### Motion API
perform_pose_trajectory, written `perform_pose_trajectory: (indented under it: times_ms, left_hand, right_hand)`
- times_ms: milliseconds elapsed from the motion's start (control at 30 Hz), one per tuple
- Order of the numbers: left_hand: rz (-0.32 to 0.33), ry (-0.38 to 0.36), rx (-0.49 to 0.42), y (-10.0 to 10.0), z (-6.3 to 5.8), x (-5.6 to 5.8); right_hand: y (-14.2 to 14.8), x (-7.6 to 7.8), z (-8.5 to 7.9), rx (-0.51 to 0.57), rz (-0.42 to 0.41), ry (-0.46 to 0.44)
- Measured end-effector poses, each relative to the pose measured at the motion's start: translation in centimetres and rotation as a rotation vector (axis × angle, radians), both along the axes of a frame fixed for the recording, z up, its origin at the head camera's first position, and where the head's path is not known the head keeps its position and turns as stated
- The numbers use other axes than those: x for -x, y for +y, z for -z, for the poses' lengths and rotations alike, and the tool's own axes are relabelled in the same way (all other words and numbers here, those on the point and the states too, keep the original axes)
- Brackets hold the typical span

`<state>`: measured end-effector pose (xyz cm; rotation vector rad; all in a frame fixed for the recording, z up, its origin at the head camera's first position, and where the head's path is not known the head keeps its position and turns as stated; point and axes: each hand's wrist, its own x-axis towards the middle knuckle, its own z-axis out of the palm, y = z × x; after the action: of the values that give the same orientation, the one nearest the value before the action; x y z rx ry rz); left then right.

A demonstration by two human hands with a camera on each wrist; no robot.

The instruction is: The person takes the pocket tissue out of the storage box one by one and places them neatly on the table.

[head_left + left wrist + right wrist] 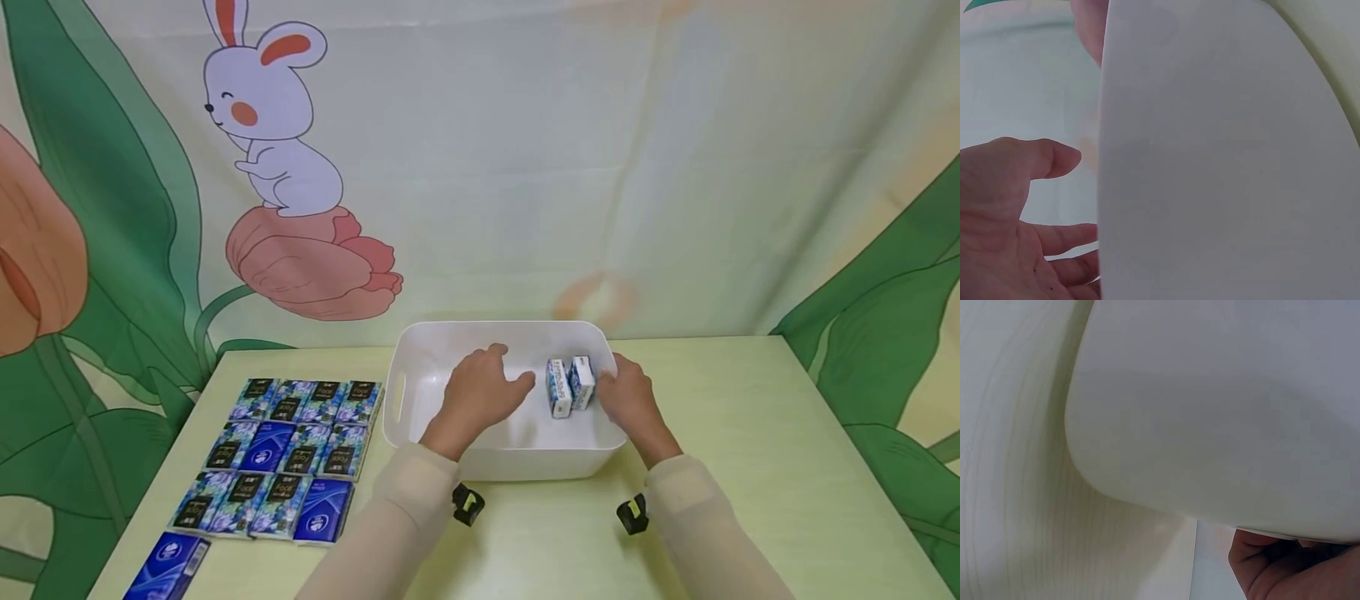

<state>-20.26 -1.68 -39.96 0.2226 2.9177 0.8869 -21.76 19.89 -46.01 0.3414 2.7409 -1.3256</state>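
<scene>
A white plastic bin (pixel 525 463) with a handle slot in its left end stands on the table. Two pocket tissue packs, a patterned one (pixel 558 388) and another (pixel 582 382) close beside it, stand on edge in its right part. My left hand (pixel 480 396) is over the bin's inside, left of the packs, thumb and fingers apart with nothing between them. At the right end, my right hand (pixel 632 402) grips the bin's rim. The right wrist view shows its fingers (pixel 1266 562) curled at the rim. The bin's wall (pixel 1222 156) hides part of the left fingers in the left wrist view.
Left of the bin, several floral tissue packs (pixel 281 503) lie in rows, with blue packs (pixel 324 510) among them. A lone blue pack (pixel 167 565) lies at the front left. A printed cloth (pixel 487 183) hangs behind the table (pixel 750 467).
</scene>
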Motion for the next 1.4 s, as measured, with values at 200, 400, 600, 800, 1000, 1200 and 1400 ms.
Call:
perform_pose_trajectory:
  times_ms: [200,400,600,800,1000,1200,1400]
  left_hand:
    - [-0.001,-0.171,0.005,2.4,1.0,1.8]
    - [-0.014,-0.314,0.115,4.2,2.9,2.7]
    - [0.038,-0.320,0.201,5.7,4.8,2.7]
    - [0.110,-0.308,0.130,6.6,5.9,2.9]
    - [0.153,-0.171,0.161,6.5,5.9,2.7]
    - [0.233,-0.140,0.158,6.2,5.9,2.5]
    - [0.256,0.017,0.066,5.9,4.7,2.6]
  right_hand:
    - [0.1,0.0,-0.1,0.022,0.007,-0.022]
    - [0.1,-0.1,-0.1,0.020,0.003,-0.008]
    - [0.1,-0.1,0.1,-0.024,-0.007,0.047]
    - [0.1,-0.1,0.2,-0.041,-0.007,0.075]
    - [0.0,-0.1,0.1,-0.056,-0.007,0.097]
    - [0.0,-0.4,0.4,-0.065,-0.003,0.092]
    - [0.4,-0.2,0.1,-0.083,-0.020,0.118]
